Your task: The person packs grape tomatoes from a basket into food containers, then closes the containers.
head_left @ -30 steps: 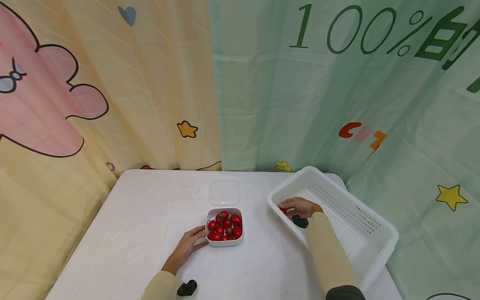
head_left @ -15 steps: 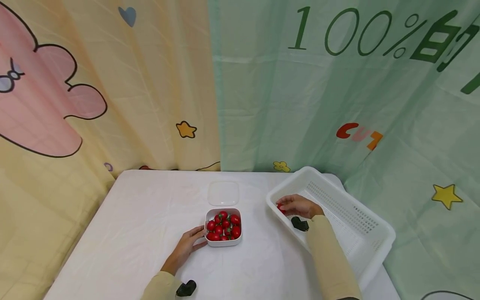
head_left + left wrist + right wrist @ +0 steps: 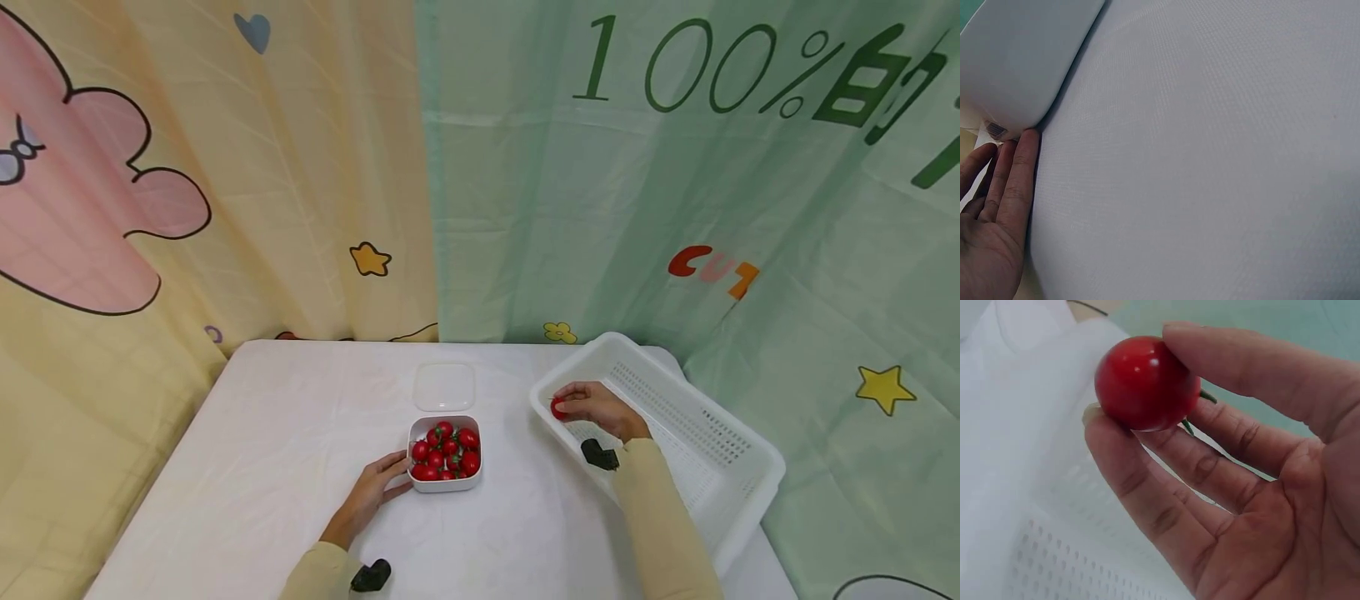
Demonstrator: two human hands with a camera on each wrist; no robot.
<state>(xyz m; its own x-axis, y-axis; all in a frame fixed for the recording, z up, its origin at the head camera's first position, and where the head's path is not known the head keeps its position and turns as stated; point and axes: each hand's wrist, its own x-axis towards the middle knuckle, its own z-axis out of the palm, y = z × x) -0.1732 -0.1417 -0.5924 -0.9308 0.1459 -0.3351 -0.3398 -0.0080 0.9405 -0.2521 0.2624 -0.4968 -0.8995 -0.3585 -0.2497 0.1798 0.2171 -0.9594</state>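
Observation:
Between thumb and fingers, my right hand (image 3: 596,408) pinches one cherry tomato (image 3: 1146,383), round, red and glossy with a bit of green stem. It is over the left end of a white perforated plastic basket (image 3: 738,446). Fingers straight, my left hand (image 3: 367,496) touches the left side of a small white box (image 3: 447,486) filled with several red cherry tomatoes (image 3: 450,447). In the left wrist view, its fingertips (image 3: 1030,134) meet the box wall near a small printed label (image 3: 995,129).
A clear lid (image 3: 444,387) lies flat behind the box on the white-covered table (image 3: 300,417). The basket stands slantwise along the table's right edge. Printed curtains (image 3: 510,208) hang close around the back and sides.
My right hand has lifted slightly with the tomato, which now shows more in the head view. The left hand stays at the box.

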